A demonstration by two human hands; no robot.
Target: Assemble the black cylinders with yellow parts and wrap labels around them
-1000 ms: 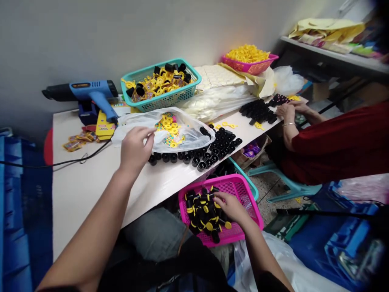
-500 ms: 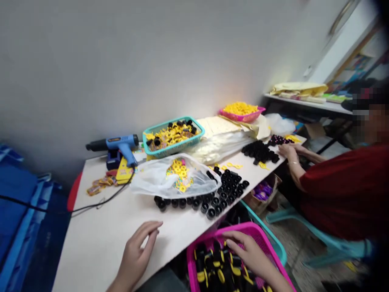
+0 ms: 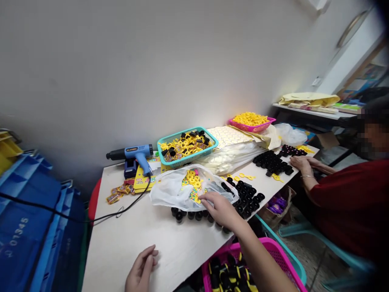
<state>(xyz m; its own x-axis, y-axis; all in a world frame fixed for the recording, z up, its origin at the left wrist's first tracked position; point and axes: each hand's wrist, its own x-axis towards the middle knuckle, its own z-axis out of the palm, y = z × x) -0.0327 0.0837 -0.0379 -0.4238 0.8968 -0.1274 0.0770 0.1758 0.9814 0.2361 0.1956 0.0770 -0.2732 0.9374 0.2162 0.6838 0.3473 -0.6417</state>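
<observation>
My right hand reaches over a white plastic bag, its fingers stretched out. Their tips are beside the yellow ring-shaped pieces and small coloured beads in the bag. Whether they touch a piece I cannot tell. My left hand is low over the near part of the table, fingers loosely bent and thumb a little apart, with nothing visible in it. Black round caps stand in rows beside and partly under the bag. Below my right forearm is a pink basket of black and yellow pieces.
A blue heat gun with a trailing cable lies at the back left, near small wrapped packets. A teal basket of mixed parts stands behind the bag. On the right, a person in a red sleeve handles black parts.
My right hand has moved from above the pink basket up and left to the bag. My left hand sits lower in view, its fingers more bent. The view has shifted slightly.
</observation>
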